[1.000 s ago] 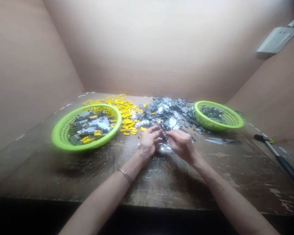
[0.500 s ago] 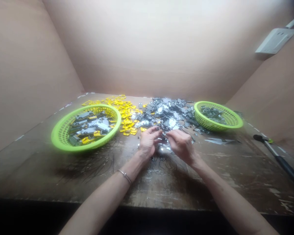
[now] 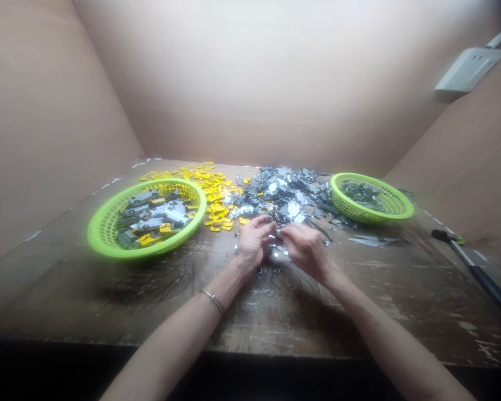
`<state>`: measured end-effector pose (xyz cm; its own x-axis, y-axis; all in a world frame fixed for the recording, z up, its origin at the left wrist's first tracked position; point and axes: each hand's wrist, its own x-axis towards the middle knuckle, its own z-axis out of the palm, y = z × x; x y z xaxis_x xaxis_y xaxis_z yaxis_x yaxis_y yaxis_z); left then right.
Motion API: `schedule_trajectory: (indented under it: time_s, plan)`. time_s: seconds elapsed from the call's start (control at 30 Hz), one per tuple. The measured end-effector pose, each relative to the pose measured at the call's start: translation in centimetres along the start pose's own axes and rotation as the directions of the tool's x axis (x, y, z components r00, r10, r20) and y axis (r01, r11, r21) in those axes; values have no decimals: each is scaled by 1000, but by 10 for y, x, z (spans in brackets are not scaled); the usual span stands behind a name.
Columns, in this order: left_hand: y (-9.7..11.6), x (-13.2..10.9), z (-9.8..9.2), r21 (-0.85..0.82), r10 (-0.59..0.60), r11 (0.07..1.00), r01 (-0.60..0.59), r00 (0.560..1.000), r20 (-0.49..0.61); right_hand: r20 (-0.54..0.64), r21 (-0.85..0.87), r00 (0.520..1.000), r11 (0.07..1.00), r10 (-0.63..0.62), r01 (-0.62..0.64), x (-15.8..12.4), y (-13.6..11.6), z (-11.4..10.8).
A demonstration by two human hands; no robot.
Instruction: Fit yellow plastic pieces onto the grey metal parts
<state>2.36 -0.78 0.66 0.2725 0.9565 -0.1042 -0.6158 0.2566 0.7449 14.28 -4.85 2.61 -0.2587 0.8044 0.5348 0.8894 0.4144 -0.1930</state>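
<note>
Metal part [image 3: 278, 238] between left hand [image 3: 254, 243] and right hand [image 3: 305, 249], long axis hidden

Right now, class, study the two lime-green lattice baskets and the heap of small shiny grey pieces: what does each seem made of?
The lime-green lattice basket and its twin look like moulded plastic: glossy, evenly coloured. The small shiny grey pieces look like thin metal, perhaps plated, since they glint under the light; the blur leaves that open.
</note>
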Motion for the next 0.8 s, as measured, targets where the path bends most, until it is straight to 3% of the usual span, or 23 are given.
schedule_trajectory:
  time_s: [0.13,0.33,0.53,0.8]
  plan:
    - [3,0,1,-13,-35,999,36,997,68,-52,196,998,981,18,-8,2,4,-3]
    - [7,-3,4,4,-68,998,68,993,92,-68,494,996,869,55,-14,5,11,-6]
    - [4,-1,2,16,-76,997,76,995,60,-30,535,997,844,73,-46,6,12,-6]
    - [1,1,-1,17,-76,997,76,997,11,-16,457,1000,889,-27,31,6,16,-2]
